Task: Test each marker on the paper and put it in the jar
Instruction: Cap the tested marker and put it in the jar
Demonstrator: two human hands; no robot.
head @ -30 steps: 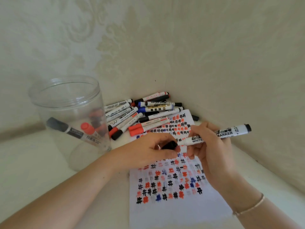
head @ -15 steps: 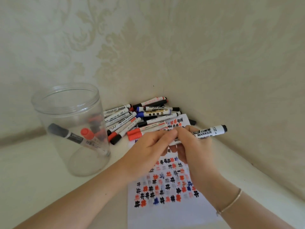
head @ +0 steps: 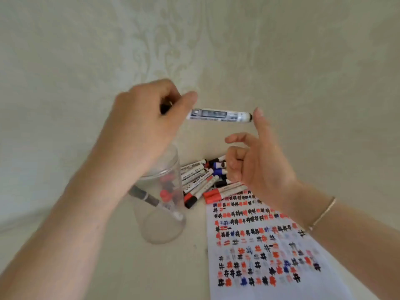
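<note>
My left hand [head: 147, 120] grips the capped end of a white marker with a black cap [head: 218, 115], held level high above the clear jar [head: 161, 204]. My right hand [head: 253, 161] is beside the marker's other end, fingers loose, its forefinger tip close to the black butt; I cannot tell if it touches. The jar stands below my left wrist and holds a few markers. The paper [head: 259, 245], covered with red, black and blue test marks, lies to the right of the jar.
A heap of several markers [head: 207, 180] lies in the corner behind the paper and right of the jar. Patterned walls [head: 281, 61] close in at the back and right. A thin bracelet [head: 322, 213] sits on my right wrist.
Both hands have risen from the paper. The marker passed from my right hand's grip to my left, and my right hand has let go. The view has tilted up.
</note>
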